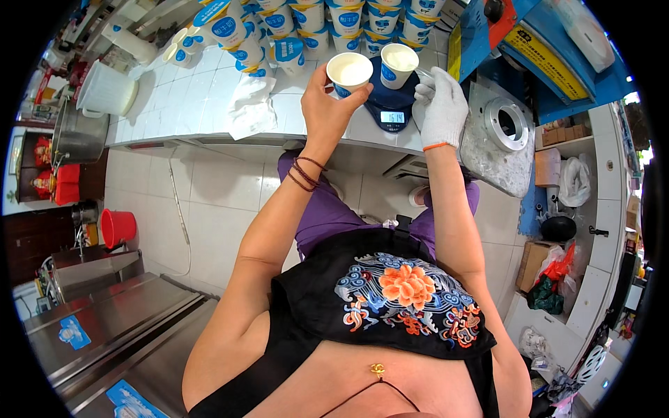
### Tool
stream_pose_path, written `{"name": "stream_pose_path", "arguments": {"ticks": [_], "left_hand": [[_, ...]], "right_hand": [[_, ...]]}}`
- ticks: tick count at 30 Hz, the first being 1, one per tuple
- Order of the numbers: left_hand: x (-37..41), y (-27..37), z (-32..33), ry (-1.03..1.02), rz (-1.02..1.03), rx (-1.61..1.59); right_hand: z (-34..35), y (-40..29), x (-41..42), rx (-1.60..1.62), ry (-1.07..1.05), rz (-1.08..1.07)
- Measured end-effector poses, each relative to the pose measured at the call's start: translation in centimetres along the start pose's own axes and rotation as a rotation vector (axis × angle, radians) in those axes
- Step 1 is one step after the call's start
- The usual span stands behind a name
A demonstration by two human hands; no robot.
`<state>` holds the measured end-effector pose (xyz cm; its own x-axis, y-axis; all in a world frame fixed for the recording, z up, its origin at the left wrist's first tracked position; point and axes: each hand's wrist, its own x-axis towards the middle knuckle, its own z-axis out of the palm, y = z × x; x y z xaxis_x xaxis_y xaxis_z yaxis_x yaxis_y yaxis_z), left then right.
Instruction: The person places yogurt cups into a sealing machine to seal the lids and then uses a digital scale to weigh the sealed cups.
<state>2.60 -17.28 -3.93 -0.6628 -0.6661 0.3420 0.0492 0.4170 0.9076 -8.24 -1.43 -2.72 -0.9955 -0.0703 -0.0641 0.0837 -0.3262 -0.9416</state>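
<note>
My left hand (330, 99) grips an open paper cup (342, 90), white with a blue print, with pale creamy contents. A second open cup (395, 76) of the same kind stands on the dark blue digital kitchen scale (392, 102), whose display is lit. To the right of the scale, my right hand (443, 104) wears a white knitted glove with an orange cuff. Its fingers are bent around a thin clear plastic utensil (426, 73) beside that cup's rim; its shape is partly hidden.
Stacked lidded cups (347, 21) line the counter's back. A crumpled white cloth or tissue (253, 107) lies at its front edge. At the right stands a blue machine (549, 57) with a metal ring plate (507, 124). A white bucket (107, 89) is at the left.
</note>
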Motion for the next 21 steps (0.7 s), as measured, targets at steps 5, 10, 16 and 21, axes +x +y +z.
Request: {"name": "stream_pose_path", "arguments": {"ticks": [5, 10, 16, 21], "left_hand": [[-0.08, -0.16, -0.14, 0.01, 0.004, 0.015], [-0.1, -0.29, -0.1, 0.011, 0.009, 0.029], [-0.07, -0.54, 0.05, 0.011, 0.016, 0.024], [-0.02, -1.0, 0.23, 0.017, 0.017, 0.024]], "right_hand": [[-0.21, 0.14, 0.25, 0.157, 0.034, 0.064], [-0.18, -0.05, 0.26, 0.192, 0.033, 0.042], [-0.07, -0.11, 0.26, 0.216, 0.042, 0.033], [-0.05, -0.07, 0.2, 0.206, 0.041, 0.024]]}}
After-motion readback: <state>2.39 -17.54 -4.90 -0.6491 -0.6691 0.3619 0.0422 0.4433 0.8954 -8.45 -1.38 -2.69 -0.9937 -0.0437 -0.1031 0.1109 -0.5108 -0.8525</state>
